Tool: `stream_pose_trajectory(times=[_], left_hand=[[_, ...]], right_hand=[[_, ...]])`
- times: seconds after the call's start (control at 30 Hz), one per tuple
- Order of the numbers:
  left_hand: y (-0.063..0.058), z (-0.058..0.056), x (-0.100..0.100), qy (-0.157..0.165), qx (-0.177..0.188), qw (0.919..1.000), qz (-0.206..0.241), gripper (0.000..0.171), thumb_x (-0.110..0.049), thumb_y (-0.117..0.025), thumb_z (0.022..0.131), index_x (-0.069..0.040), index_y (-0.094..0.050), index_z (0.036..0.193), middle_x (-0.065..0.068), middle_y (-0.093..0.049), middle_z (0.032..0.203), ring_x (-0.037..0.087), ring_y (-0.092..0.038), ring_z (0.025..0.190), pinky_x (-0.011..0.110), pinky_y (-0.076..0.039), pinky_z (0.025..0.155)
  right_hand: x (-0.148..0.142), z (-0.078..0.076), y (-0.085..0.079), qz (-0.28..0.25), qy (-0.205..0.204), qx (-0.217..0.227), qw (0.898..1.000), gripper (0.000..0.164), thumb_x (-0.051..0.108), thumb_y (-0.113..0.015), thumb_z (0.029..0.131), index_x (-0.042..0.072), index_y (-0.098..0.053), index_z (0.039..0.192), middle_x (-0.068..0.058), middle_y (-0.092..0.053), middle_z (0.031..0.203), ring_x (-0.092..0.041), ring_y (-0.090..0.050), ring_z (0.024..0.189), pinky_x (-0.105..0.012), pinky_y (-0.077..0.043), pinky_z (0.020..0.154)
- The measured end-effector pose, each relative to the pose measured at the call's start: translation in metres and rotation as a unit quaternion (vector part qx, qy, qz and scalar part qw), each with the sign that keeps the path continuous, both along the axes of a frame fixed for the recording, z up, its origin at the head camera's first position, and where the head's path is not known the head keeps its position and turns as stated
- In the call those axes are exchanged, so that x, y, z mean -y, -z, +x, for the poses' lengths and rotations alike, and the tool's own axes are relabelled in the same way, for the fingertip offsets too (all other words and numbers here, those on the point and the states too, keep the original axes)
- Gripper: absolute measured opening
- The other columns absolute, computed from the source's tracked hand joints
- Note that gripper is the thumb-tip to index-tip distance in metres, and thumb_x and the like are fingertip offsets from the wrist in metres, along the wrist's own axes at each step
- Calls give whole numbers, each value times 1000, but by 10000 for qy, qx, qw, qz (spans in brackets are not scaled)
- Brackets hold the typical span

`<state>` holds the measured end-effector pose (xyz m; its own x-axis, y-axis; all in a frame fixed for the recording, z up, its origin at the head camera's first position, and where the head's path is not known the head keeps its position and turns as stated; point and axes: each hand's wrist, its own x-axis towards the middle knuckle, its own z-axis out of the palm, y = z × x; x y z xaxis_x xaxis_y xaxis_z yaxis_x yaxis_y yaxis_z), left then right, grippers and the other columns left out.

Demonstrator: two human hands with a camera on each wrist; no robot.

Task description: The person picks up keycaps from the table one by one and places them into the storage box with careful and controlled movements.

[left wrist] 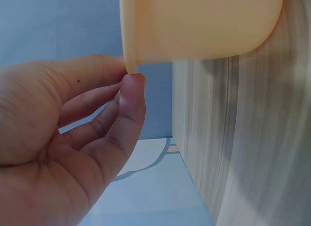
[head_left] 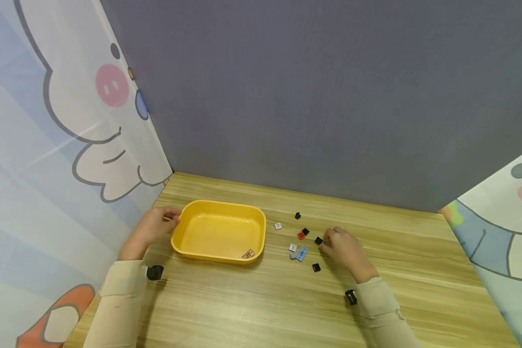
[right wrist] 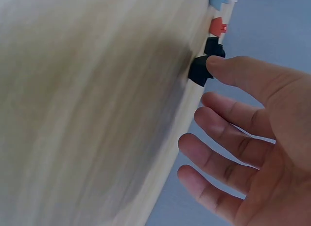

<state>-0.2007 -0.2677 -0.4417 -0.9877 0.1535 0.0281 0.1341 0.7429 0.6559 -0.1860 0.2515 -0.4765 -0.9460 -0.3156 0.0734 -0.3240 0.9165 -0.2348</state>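
Note:
At the left end of the yellow tray, my left hand pinches the rim between thumb and fingertips; the left wrist view shows this grip up close. A brown printed keycap lies inside the tray near its front right corner. My right hand is low over the table beside a small black keycap. In the right wrist view its thumb overlaps the black keycap, and the other fingers are spread apart. Beyond that keycap stand another black one and a red one.
Between tray and right hand lie a blue keycap, a grey one and two white ones, one nearer and one farther. Single black keycaps lie farther back and nearer. A grey panel stands behind the table.

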Motion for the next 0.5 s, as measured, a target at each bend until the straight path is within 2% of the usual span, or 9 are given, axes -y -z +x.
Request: stream_pose_trajectory(times=[0.5], left_hand=[[2,0,0,-28,11,10000,28,25,-2,-64,94,9,-68,116,20,-71,101,40,-69,94,43,-59,73]], right_hand=[[1,-4,10,131,105,25,9999,20,19,-77,88,4,-68,96,-4,-59,85,-21,-60,73,-39,-55,62]])
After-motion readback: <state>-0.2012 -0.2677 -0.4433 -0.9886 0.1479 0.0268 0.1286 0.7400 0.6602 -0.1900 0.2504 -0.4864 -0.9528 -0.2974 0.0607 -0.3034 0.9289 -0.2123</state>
